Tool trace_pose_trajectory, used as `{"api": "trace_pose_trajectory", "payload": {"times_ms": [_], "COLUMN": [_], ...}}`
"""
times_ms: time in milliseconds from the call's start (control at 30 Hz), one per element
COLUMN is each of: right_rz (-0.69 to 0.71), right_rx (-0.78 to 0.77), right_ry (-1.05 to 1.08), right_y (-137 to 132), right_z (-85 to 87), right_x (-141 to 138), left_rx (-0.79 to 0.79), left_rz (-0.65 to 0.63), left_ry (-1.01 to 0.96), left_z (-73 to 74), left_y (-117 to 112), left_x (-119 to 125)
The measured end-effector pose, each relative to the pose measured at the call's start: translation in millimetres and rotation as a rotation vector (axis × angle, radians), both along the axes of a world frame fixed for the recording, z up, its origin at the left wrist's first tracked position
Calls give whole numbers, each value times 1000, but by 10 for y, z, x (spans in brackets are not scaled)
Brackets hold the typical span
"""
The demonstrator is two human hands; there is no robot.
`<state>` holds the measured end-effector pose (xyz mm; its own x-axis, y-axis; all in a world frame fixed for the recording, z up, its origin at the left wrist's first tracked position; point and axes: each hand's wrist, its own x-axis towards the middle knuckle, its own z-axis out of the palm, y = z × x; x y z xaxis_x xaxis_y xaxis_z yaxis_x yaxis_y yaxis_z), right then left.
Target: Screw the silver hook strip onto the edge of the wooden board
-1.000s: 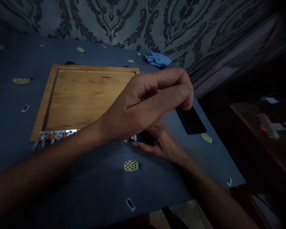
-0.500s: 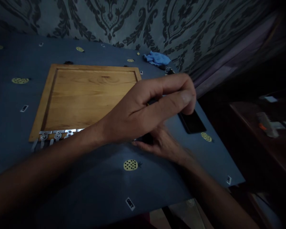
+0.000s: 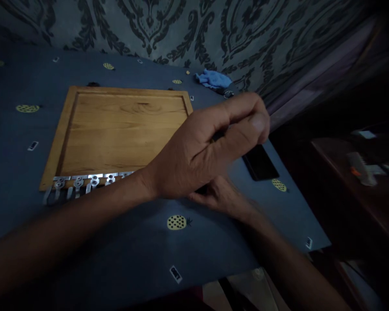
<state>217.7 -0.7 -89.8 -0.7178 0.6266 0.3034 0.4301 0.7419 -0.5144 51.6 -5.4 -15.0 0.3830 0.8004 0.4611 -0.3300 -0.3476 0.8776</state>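
Observation:
My left hand (image 3: 210,147) hovers over the right side of the table with its fingers pinched round a small dark thing that I cannot make out. Beneath it my right hand (image 3: 225,196) rests on the blue cloth (image 3: 132,242), mostly hidden, its fingers closed on a small dark part near the end of a row of metal brackets (image 3: 84,183). That row lies along the near edge of a wooden board (image 3: 116,129).
A black phone (image 3: 261,162) lies right of my hands. A crumpled blue rag (image 3: 212,79) sits at the back by the patterned wall. The table's right edge drops to a dark wooden shelf (image 3: 359,172) holding small items.
My left hand has shifted slightly right and up, uncovering more of the bracket row. My right hand has stayed under it with small movement.

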Motion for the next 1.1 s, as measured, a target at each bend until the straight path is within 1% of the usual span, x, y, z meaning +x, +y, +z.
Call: {"api": "trace_pose_trajectory", "payload": {"times_ms": [167,267,333,433,567,633,767,900,1100], "right_rz": [-1,14,20,36,74,69,56,58,63], "right_rx": [-25,-29,-9,31,17,12,28,38,21], "right_ry": [-17,-20,-10,-9,-21,-23,-56,-60,-44], "right_y": [2,4,4,9,26,30,22,14,22], "right_z": [-7,1,11,33,53,56,69,77,68], "right_x": [1,0,-3,-9,-10,-6,-4,-8,-16], "left_rx": [19,10,14,22,13,-7,-86,-66,-70], "left_rz": [27,27,34,109,184,201,157,123,156], "left_ry": [-56,-42,-30,-52,-75,-81,-107,-102,-81], "left_z": [-48,-86,-75,34,231,264,192,124,148], "left_y": [1,21,28,30,24,18,14,29,29], "left_x": [14,-6,-32,-90,-152,-156,-133,-129,-151]}}
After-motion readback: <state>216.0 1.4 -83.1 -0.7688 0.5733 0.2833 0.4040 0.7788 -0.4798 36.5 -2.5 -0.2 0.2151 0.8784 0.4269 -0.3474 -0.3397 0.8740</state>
